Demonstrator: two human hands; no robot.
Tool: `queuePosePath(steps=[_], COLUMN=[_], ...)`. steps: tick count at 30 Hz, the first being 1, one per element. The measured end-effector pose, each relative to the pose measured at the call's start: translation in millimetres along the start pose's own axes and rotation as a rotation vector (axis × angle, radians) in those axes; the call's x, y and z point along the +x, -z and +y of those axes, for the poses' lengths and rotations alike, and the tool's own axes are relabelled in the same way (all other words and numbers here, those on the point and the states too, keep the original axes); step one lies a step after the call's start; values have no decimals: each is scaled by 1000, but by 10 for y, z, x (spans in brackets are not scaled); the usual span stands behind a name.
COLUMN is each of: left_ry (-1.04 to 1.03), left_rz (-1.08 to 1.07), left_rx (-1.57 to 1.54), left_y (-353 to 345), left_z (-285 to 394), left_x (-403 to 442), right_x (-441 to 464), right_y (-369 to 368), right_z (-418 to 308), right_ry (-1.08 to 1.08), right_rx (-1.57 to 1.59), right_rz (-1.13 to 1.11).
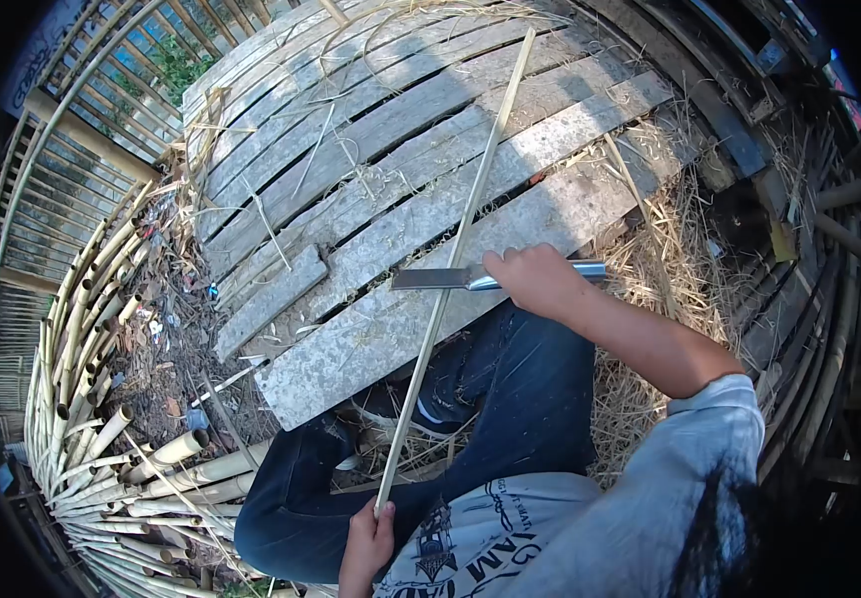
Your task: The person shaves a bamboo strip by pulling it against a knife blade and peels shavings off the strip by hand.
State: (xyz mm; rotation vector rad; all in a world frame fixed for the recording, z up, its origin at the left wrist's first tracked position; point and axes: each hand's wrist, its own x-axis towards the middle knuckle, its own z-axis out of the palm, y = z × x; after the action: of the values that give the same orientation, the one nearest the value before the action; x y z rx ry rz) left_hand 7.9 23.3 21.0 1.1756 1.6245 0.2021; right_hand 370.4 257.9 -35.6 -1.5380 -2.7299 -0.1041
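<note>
A long, thin bamboo strip (pixel 474 199) runs from my lap up across the wooden slats. My left hand (pixel 367 538) is closed around its near end, close to my shirt. In my right hand (pixel 538 279) is a knife (pixel 432 279) with a flat, straight metal blade and a shiny, tube-like handle; the fingers are wrapped round the handle. The blade points left and crosses the strip just above my knees. Whether its edge bites into the strip I cannot tell.
A slatted wooden platform (pixel 380 209) lies in front of me, with a short loose board (pixel 273 301) and thin shavings on it. Cut bamboo poles (pixel 166 453) are piled at left, below a bamboo fence (pixel 101 140). Straw-like shavings (pixel 670 259) heap at right.
</note>
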Motion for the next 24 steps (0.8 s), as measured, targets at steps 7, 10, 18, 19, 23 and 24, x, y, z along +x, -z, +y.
queuePosePath(steps=[7,10,18,19,23,24], left_ry=[54,-46,40,91,13,1], left_rz=[-32,-28,-55,-100,-52,-21], left_rx=[-64,-64,-34,-89,-140,-101], left_y=[10,3,76,49,109,110], left_z=[-194,-139,-251,-270,-154,-166], left_x=[-47,-14,-200,-177,-193,-217], right_x=[90,4,72,95,111,117], right_y=[-25,-18,-30,-70,-140,-89], right_z=[428,322,569,602,997,1041], right_ry=[-248,24,-62,-45,-424,-494], right_rx=[-64,-143,-83,-96,-23,24], right_rz=[-27,-68,-55,-42,17,69])
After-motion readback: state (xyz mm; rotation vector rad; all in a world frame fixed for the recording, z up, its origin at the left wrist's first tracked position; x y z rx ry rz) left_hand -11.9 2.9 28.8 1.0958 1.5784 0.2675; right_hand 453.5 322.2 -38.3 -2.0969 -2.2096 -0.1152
